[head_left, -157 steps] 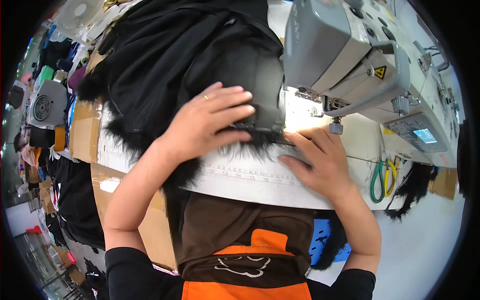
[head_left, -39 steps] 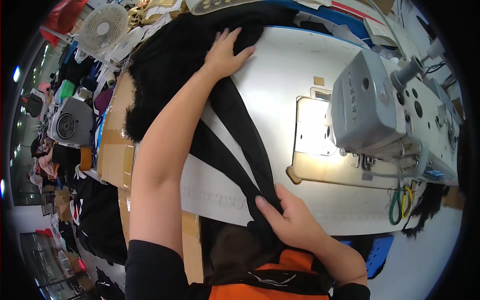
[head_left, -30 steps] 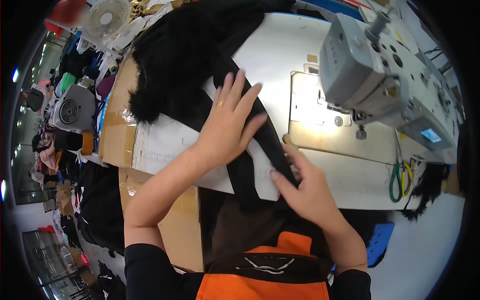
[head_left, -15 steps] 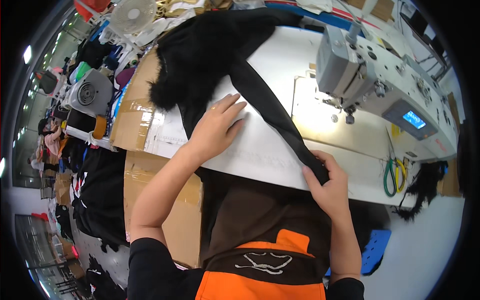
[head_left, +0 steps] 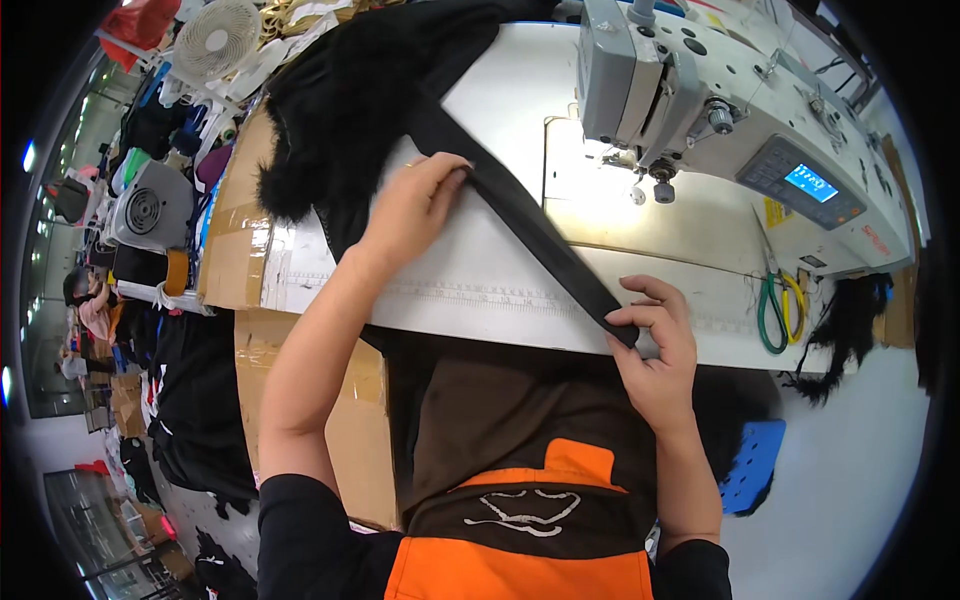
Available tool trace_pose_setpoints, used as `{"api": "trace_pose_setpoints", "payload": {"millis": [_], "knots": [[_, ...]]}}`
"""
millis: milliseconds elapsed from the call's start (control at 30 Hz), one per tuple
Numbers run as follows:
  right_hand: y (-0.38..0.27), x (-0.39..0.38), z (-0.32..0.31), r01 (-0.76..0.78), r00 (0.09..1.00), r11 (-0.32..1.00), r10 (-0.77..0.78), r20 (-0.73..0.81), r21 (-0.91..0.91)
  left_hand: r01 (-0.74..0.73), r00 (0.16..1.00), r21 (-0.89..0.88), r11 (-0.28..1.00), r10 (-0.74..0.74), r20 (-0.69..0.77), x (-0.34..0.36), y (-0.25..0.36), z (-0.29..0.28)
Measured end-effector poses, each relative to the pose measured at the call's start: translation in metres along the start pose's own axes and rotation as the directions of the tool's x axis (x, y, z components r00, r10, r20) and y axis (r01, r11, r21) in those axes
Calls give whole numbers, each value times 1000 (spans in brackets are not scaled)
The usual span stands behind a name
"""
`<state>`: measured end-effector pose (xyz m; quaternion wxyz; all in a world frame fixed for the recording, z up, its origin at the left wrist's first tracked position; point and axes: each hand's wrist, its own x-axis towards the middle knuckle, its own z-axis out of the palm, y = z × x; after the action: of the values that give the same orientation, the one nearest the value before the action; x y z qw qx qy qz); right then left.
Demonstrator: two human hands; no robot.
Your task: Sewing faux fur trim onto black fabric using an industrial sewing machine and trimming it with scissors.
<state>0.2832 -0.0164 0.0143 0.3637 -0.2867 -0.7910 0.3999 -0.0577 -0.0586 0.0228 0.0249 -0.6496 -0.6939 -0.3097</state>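
So we've got this white desk [head_left: 480,260] taking up most of the space in front of us, and a grey-and-white sewing machine [head_left: 740,90] on its right side, working end brightly lit. Our black garment [head_left: 360,90], shaggy with fur, is heaped on the far left part of the desk. From it a long black fabric strip [head_left: 540,240] slants toward us and right, reaching the near edge. A black fur scrap [head_left: 850,310] is way over at the right end. Our right hand [head_left: 660,358] has the strip's near end pinched between thumb and fingers. Our left hand [head_left: 410,205] is up by the garment, fingers bent, tips at the strip's edge; honestly we can't tell if they're gripping. Then green-handled scissors [head_left: 770,310], with a yellow handle loop [head_left: 793,308] just beside them.
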Motion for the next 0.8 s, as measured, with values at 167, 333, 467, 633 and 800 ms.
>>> {"api": "trace_pose_setpoints", "payload": {"millis": [167, 333, 467, 633, 800], "knots": [[-10, 0, 17, -136, 988, 962, 148, -34, 237, -26, 992, -29, 999, 22, -125, 13, -9, -32], [-10, 15, 22, -363, 901, 690, 430, 48, 626, -69, 993, 40, 997, 72, -93, 47, 0, -41], [-9, 23, 20, -432, 867, 646, 490, 92, 630, -156, 984, 158, 975, 168, -62, 39, 4, -14], [-1, 19, 16, -496, 828, 592, 542, 142, 635, -220, 974, -132, 966, 225, 21, 5, 52, 9], [-8, 15, 12, -468, 843, 535, 510, 172, 704, -225, 939, -286, 931, 286, 190, -24, 93, 16]]}}
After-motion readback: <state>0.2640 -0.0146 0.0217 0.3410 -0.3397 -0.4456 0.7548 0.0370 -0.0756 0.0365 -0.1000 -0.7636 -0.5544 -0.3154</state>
